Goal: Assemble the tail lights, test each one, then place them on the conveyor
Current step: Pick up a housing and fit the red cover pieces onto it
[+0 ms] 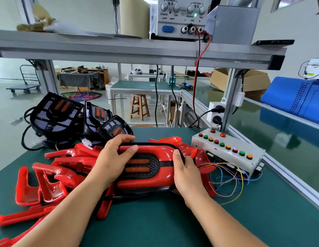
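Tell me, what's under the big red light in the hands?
Red plastic covers poke out from beneath the tail light on both sides, lying on the green table. Its middle hides whatever sits directly below.

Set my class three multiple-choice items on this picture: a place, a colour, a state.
1. Relative to the tail light, the button box sits: A) left B) right C) on top.
2. The loose lens covers are: A) blue B) red C) clear.
3. The tail light is: A) untouched B) in one hand C) gripped by both hands.
Answers: B, the box lies beyond the right hand; B, the whole pile is red; C, the left hand and right hand grip its ends.
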`<move>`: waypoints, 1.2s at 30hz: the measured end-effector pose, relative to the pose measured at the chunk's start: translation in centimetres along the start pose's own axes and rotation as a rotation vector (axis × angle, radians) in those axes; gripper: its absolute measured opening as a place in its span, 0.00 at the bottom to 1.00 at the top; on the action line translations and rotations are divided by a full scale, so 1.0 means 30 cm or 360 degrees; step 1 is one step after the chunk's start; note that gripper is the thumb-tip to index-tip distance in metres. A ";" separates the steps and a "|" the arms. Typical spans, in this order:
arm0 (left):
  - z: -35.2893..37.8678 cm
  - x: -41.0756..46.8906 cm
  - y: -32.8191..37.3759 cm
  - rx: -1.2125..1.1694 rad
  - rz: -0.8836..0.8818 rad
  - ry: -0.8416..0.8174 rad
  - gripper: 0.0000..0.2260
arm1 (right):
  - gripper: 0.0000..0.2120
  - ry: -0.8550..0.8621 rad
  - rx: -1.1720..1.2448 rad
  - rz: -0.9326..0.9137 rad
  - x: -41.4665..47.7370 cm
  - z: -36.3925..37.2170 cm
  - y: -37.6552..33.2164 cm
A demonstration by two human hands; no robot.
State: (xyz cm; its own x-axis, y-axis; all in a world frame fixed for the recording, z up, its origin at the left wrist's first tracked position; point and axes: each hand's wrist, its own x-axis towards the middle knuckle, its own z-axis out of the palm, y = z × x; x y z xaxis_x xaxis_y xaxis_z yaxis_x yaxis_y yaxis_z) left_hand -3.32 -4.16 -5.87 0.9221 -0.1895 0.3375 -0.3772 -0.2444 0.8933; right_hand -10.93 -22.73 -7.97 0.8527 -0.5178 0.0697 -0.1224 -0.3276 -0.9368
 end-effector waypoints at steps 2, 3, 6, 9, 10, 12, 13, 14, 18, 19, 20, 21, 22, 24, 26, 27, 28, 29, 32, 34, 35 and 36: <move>0.010 -0.007 0.006 -0.0500 -0.0307 -0.0004 0.13 | 0.30 0.0056 -0.0109 -0.0079 -0.001 0.007 -0.001; 0.011 -0.010 0.007 -0.0647 -0.0388 -0.0015 0.13 | 0.30 0.0078 -0.0150 -0.0118 -0.001 0.009 -0.001; 0.021 -0.017 0.026 -0.0785 -0.0425 -0.0101 0.11 | 0.28 0.0119 -0.0175 -0.0186 0.003 0.004 0.003; 0.031 -0.020 0.055 -0.0935 -0.0382 -0.0130 0.13 | 0.26 0.0168 -0.0064 -0.0239 0.008 -0.015 -0.003; 0.030 -0.025 0.065 -0.0981 -0.0378 -0.0104 0.13 | 0.27 0.0191 -0.0024 -0.0264 0.009 -0.021 -0.005; 0.028 -0.038 0.083 -0.1038 -0.0431 -0.0117 0.14 | 0.29 0.0223 0.0040 -0.0303 0.007 -0.028 -0.005; 0.026 -0.048 0.091 -0.1058 -0.0464 -0.0181 0.14 | 0.29 0.0230 0.0059 -0.0316 0.005 -0.029 -0.003; 0.027 -0.057 0.096 -0.1062 -0.0484 -0.0241 0.14 | 0.29 0.0233 0.0072 -0.0330 0.003 -0.028 0.001; 0.030 -0.071 0.102 -0.1024 -0.0508 -0.0259 0.10 | 0.29 0.0178 0.0142 -0.0317 0.001 -0.030 0.009; 0.033 -0.071 0.103 -0.1034 -0.0497 -0.0257 0.09 | 0.29 0.0168 0.0151 -0.0313 0.001 -0.031 0.011; 0.037 -0.073 0.103 -0.1041 -0.0486 -0.0245 0.08 | 0.30 0.0168 0.0149 -0.0318 0.001 -0.033 0.012; 0.040 -0.076 0.103 -0.1048 -0.0482 -0.0224 0.07 | 0.30 0.0171 0.0142 -0.0327 0.000 -0.034 0.013; 0.043 -0.078 0.102 -0.1054 -0.0481 -0.0199 0.06 | 0.30 0.0172 0.0136 -0.0333 0.000 -0.035 0.014; 0.048 -0.080 0.099 -0.1071 -0.0477 -0.0160 0.05 | 0.31 0.0168 0.0134 -0.0339 -0.001 -0.036 0.013; 0.050 -0.080 0.095 -0.1091 -0.0485 -0.0138 0.05 | 0.31 0.0169 0.0139 -0.0340 0.000 -0.036 0.010; 0.052 -0.079 0.094 -0.1100 -0.0487 -0.0131 0.05 | 0.31 0.0170 0.0141 -0.0338 0.000 -0.036 0.009; 0.053 -0.080 0.092 -0.1106 -0.0488 -0.0119 0.05 | 0.31 0.0173 0.0140 -0.0336 0.000 -0.034 0.009; 0.055 -0.080 0.090 -0.1112 -0.0488 -0.0105 0.06 | 0.31 0.0177 0.0136 -0.0334 0.000 -0.032 0.010; 0.058 -0.080 0.086 -0.1120 -0.0476 -0.0058 0.05 | 0.32 0.0182 0.0117 -0.0318 0.000 -0.027 0.011; 0.061 -0.080 0.086 -0.1116 -0.0468 -0.0018 0.04 | 0.32 0.0183 0.0101 -0.0316 0.001 -0.025 0.008; 0.063 -0.080 0.086 -0.1113 -0.0465 -0.0001 0.05 | 0.32 0.0185 0.0097 -0.0315 0.001 -0.024 0.007; 0.064 -0.081 0.086 -0.1107 -0.0465 0.0006 0.06 | 0.31 0.0186 0.0099 -0.0314 0.001 -0.023 0.007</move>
State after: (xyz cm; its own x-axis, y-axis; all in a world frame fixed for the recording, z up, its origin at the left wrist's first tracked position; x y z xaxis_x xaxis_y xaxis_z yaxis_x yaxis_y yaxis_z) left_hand -6.69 -6.16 -4.95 0.9770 -0.2054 0.0580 0.0233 0.3729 0.9276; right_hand -11.28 -23.36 -7.93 0.7918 -0.5378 0.2895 0.0754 -0.3843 -0.9201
